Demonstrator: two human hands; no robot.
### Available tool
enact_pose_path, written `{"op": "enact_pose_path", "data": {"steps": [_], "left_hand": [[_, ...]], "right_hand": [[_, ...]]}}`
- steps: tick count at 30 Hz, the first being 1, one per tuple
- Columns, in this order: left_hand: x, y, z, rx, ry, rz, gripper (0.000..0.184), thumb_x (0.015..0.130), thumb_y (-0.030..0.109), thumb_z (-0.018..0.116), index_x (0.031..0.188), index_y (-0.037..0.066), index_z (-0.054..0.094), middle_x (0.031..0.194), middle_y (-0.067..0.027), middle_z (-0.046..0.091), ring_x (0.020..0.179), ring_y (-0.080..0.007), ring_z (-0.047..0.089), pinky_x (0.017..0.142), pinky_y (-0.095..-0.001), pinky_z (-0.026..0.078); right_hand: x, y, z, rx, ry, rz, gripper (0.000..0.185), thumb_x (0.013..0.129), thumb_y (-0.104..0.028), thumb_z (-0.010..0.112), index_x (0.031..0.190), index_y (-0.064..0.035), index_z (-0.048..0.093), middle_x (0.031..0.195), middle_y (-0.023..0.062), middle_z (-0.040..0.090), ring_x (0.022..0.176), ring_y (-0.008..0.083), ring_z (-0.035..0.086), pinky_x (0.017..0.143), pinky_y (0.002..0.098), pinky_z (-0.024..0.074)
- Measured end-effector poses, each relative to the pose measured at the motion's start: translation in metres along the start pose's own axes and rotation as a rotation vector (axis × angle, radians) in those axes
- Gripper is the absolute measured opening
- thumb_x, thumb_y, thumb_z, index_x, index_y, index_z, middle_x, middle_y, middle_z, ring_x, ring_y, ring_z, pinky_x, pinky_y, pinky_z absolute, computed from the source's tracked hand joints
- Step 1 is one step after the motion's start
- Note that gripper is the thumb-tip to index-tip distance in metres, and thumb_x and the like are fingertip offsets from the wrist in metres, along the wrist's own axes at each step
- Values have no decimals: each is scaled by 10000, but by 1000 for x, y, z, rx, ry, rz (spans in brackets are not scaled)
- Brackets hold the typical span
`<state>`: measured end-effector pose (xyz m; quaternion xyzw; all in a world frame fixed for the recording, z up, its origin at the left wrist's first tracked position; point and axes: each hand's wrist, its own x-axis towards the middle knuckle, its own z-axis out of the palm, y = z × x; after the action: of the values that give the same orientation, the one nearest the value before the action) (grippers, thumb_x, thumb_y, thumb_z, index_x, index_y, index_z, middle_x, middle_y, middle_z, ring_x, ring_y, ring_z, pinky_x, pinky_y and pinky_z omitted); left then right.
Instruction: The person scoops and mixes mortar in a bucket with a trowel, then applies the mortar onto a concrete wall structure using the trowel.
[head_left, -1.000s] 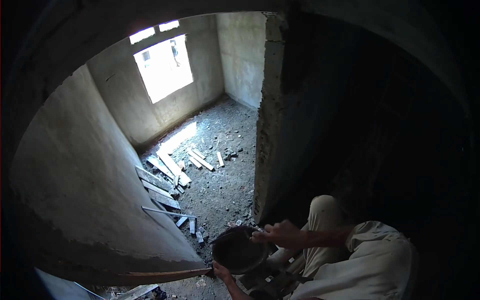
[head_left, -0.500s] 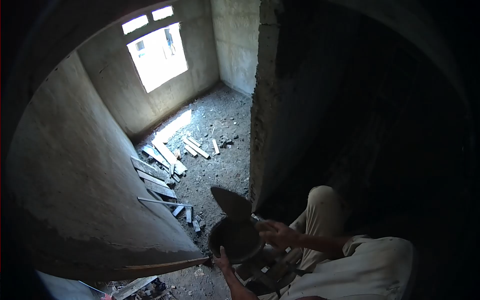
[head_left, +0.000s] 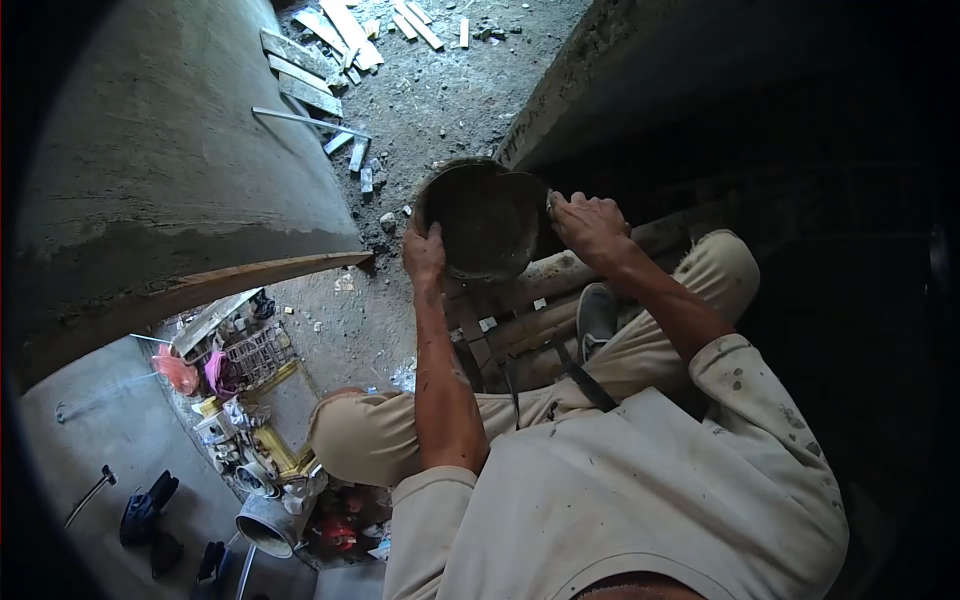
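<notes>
My left hand (head_left: 425,256) grips the near left rim of a round, dark bowl (head_left: 488,274), with the thumb over the edge. The bowl is held out above wooden planks, and its inside is too dark to make out. My right hand (head_left: 592,230) is closed around the handle of a trowel (head_left: 528,192). Its dark blade lies at the right side of the bowl; whether it touches the rim I cannot tell.
Below are wooden planks (head_left: 540,310) with my shoe (head_left: 597,315) on them. A wall edge (head_left: 560,110) stands beyond the bowl. Loose boards (head_left: 310,95) lean at the left wall. Lower left, a bucket (head_left: 268,525) and clutter lie on the floor.
My view has tipped downward, showing more of my body and the floor clutter. The trowel blade, raised upright above the bowl before, is now lowered at its right side.
</notes>
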<state>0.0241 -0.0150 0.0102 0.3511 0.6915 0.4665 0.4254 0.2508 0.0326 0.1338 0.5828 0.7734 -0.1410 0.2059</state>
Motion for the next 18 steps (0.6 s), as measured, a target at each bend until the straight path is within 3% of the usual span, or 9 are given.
{"op": "enact_pose_path", "data": {"steps": [1,4,6,8,11,13,14,17,18], "left_hand": [[12,-31,5,1,2,25,392,851,128,578,1227,19,558,1139,-170,635,1070,-302,603,938,-362,433],[11,4,7,219,-98,-125,418,856,129,582,1263,40,541,1170,-152,623,1077,-252,591,943,-326,416],[16,-10,11,277,-79,-56,416,856,169,597,1254,58,551,1140,-152,635,1046,-267,605,922,-336,430],[20,-7,12,271,-102,12,412,855,199,608,1237,51,558,1126,-136,642,1031,-269,611,916,-350,434],[20,12,13,403,-121,-20,392,857,191,601,1221,51,567,1114,-129,647,1018,-273,616,906,-359,438],[22,19,15,433,-174,-28,387,859,193,599,1218,51,569,1108,-125,651,1015,-269,616,901,-358,439],[27,18,15,454,-214,-39,382,861,196,597,1214,52,571,1101,-121,654,1012,-264,617,897,-357,440],[40,6,15,439,-223,-63,374,862,208,600,1195,40,578,1078,-118,660,993,-254,619,884,-351,444],[41,2,14,452,-237,-58,374,862,208,600,1195,40,578,1078,-118,660,993,-254,619,884,-351,444]], "right_hand": [[9,0,6,-8,-81,52,212,912,-161,496,1108,-121,569,1015,118,634,921,330,653,728,433,546],[32,7,43,-29,-152,124,204,902,-160,503,1055,-126,633,1036,127,665,946,306,662,752,405,553],[38,13,65,14,-222,35,216,889,-216,534,1061,-141,640,995,131,678,921,294,670,750,398,550],[34,16,79,153,-199,1,297,850,-280,588,1079,-96,628,981,168,673,930,315,663,754,424,542],[18,6,100,463,-341,20,421,822,-358,624,1078,-25,608,977,195,666,950,352,646,784,434,522],[-3,0,114,854,-417,54,506,828,-427,618,1125,-19,584,921,187,665,824,335,658,715,450,509],[-10,0,126,874,-410,59,506,828,-427,618,1125,-19,584,921,187,665,824,335,658,715,450,509],[-33,-5,156,1017,-43,147,515,832,-449,611,1094,-5,599,966,213,650,925,349,631,809,442,476],[-35,-5,161,1033,-40,159,515,832,-449,611,1094,-5,599,966,213,650,925,349,631,809,442,476]]}}
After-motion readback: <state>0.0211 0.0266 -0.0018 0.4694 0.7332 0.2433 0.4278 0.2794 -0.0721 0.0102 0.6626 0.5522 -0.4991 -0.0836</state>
